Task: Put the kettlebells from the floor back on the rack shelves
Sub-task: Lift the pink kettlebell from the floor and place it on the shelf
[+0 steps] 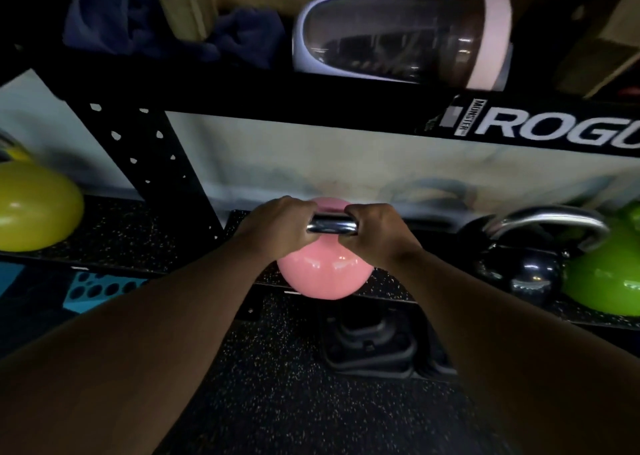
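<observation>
A pink kettlebell point(325, 274) with a shiny steel handle hangs at the front edge of the low rack shelf point(145, 232), its body overlapping the shelf lip. My left hand point(273, 226) grips the left end of the handle and my right hand point(375, 229) grips the right end. Only the middle of the handle shows between my fists. On the same shelf to the right stand a small black kettlebell point(530, 274) and a green kettlebell point(602, 274). A yellow-green kettlebell point(34, 205) sits at the far left.
A black perforated rack upright point(145, 156) rises left of the pink kettlebell. The black crossbeam point(346, 108) above carries a clear shaker bottle point(398, 35) and dark blue cloth point(173, 28). A black moulded object point(370, 347) lies on the speckled rubber floor below the shelf.
</observation>
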Available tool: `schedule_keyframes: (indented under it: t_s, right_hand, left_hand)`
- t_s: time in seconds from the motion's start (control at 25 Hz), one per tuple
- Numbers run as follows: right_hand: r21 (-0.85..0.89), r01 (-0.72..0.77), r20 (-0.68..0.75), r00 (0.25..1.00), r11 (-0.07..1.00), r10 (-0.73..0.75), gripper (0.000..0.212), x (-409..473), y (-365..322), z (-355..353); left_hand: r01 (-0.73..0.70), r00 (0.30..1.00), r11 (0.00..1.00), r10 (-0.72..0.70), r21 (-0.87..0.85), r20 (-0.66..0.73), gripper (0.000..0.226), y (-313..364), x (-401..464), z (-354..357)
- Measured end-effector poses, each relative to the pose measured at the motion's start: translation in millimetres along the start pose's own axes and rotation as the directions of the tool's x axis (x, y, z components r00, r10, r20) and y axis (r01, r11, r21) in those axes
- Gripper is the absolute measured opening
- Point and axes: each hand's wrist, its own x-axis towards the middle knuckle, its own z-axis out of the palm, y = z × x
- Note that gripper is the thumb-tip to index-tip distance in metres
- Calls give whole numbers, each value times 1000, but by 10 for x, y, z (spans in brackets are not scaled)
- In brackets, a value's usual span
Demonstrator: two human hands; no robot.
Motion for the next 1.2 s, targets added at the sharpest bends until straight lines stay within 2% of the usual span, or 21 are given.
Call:
schedule_keyframes:
  t_s: [0.12,0.32,0.52,0.6,0.68,0.76,0.84,0.88,1.0,1.08,1.2]
  right_hand:
    - [23,-48,0,999,999,48,19,236,-4,7]
    - [-3,-144,7,990,990,144,18,504,135,-67]
    - [-27,-184,-7,983,983,184,17,658,197,-26]
    - [-27,-205,30,978,978,206,21,667,203,-30]
    - [-44,-198,35,979,979,199,40,658,169,-50]
    - [-116,-90,-32,996,989,87,67,618,85,-80]
    - [-152,68,-91,992,986,-82,73,564,-105,-123]
    - [-144,125,-96,986,982,-139,70,538,-218,-131]
    - [-149,271,-75,956,951,-284,55,501,-492,-15]
    - [-154,388,12,920,909,-391,45,466,-744,194]
    - [-135,493,135,868,859,-477,37,351,-1237,582]
  left_hand:
    - [11,1000,996,-13,-90,-22,24,-184,232,15]
    - [29,999,989,-34,-142,-33,16,-248,709,142]
    - [21,996,989,-32,-145,-79,20,-292,916,230]
    - [8,997,987,-21,-163,-76,22,-301,907,222]
    - [28,996,978,-44,-205,-76,35,-271,855,209]
    - [76,995,970,-87,-231,-42,64,-283,698,212]
    - [113,991,980,-122,-163,-51,88,-416,394,222]
    - [124,989,985,-133,-121,-63,90,-520,210,232]
    - [183,982,983,-184,-20,-45,73,-868,-344,184]
    - [264,963,964,-264,-20,-58,61,-1100,-766,113]
    - [388,915,920,-392,-61,-97,43,-1405,-1468,30]
